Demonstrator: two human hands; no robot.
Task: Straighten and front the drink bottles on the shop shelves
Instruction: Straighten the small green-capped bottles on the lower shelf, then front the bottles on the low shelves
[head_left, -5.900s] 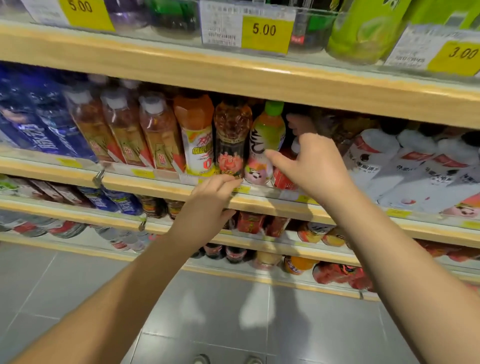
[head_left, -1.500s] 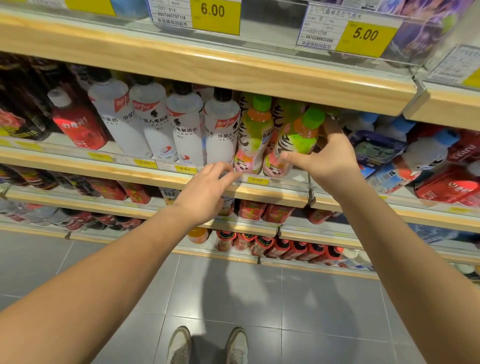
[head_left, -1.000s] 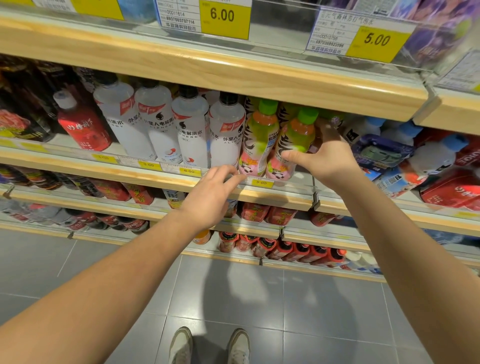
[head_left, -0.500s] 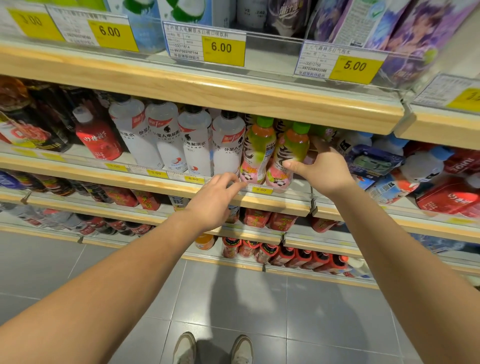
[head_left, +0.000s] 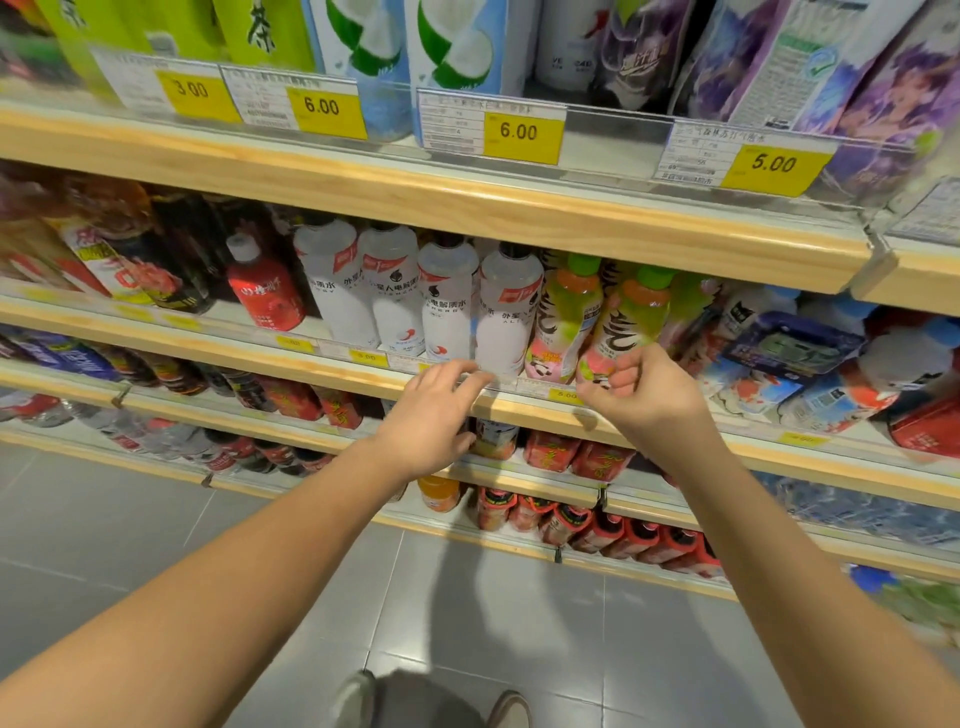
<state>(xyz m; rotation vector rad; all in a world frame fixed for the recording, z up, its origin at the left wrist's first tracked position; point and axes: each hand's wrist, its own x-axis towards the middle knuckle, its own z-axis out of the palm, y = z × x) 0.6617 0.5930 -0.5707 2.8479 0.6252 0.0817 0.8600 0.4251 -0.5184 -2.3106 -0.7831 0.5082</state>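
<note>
Wooden shelf edge ran beneath both hands. The left hand was released, fingers straight and a little spread, their tips at the clear tag rail just under the nearest white bottle; whether they touched it could not be told. The right hand was loosely clenched on nothing, its knuckles just in front of the foot of a green-capped bottle (black lettering facing out). Its twin stood above the gap between the hands, beside the white bottle. Left of the left hand stood three more white bottles in a row, then a red bottle apart from them. Right of the right hand, blue-capped bottles lay jumbled and tilted. Below the wrists, red bottles filled a lower shelf, over grey floor.
</note>
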